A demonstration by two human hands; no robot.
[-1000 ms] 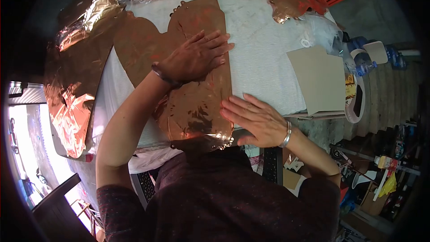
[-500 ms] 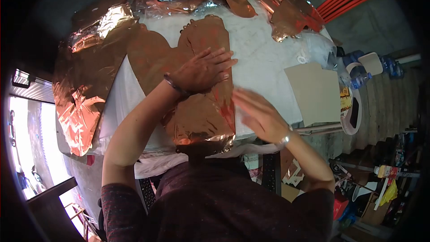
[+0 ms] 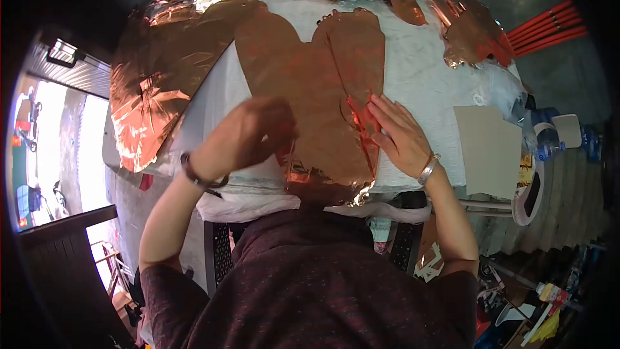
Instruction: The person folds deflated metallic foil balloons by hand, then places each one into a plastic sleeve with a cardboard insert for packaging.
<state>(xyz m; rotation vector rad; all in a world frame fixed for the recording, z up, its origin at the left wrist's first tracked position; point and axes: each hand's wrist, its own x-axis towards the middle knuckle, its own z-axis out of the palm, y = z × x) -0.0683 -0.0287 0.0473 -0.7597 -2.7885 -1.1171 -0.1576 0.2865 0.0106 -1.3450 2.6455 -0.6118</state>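
Observation:
A copper-coloured, leather-like sheet (image 3: 310, 84) with a shiny, creased surface lies on the white-covered table in front of me. My right hand (image 3: 403, 139) rests flat along the sheet's right edge, fingers stretched out and tips touching a wrinkled, shiny patch. At the sheet's lower left edge, my left hand (image 3: 248, 132) is curled, its fingers bent down and slightly blurred. What its fingertips hold, if anything, is hidden. The sheet's near end hangs at the table's front edge, close to my body.
Another copper sheet (image 3: 168, 58) drapes over the table's left side. More copper pieces (image 3: 475, 32) and clear plastic lie at the back. A beige card (image 3: 489, 148) is on the right, near water bottles (image 3: 547, 142). Red rods (image 3: 549, 28) stick out beyond the back right.
My left hand has moved from the middle of the sheet to its lower left edge and curled. My right hand has settled on the right edge. The view has shifted, leaving the table farther right.

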